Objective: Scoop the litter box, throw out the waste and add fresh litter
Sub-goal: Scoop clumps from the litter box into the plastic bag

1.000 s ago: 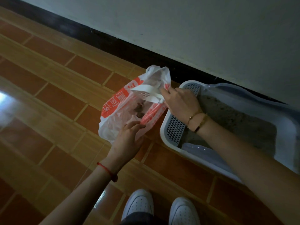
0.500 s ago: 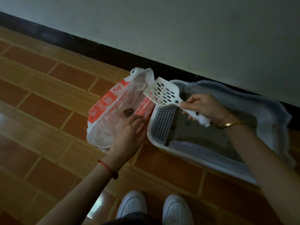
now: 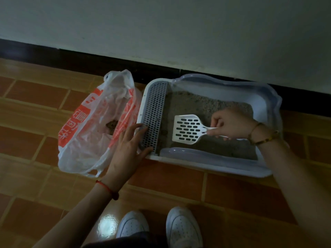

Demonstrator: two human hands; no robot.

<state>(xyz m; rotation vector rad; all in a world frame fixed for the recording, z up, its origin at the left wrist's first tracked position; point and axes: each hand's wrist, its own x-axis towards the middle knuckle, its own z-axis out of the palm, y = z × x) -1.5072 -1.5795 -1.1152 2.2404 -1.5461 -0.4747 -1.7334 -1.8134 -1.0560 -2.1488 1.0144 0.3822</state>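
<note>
Our right hand [image 3: 231, 123] curls its fingers around the handle of the white slotted plastic scoop [image 3: 188, 129]. The scoop's blade sits low over the grey litter [image 3: 206, 104] in the pale blue rectangular plastic litter box [image 3: 206, 166]; we cannot tell if it touches. Our left hand [image 3: 125, 154] is spread flat, its straight fingertips resting on the white perforated grate [image 3: 154, 113] at the box's left end. Just beside the box, the white-and-orange plastic bag [image 3: 86, 140] lies open, with a dark waste clump [image 3: 111, 125] inside.

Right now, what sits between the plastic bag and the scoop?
In the head view, going from the plastic bag: the left hand, fingers touching the litter box's perforated grate, then a narrow strip of litter before the scoop.
</note>
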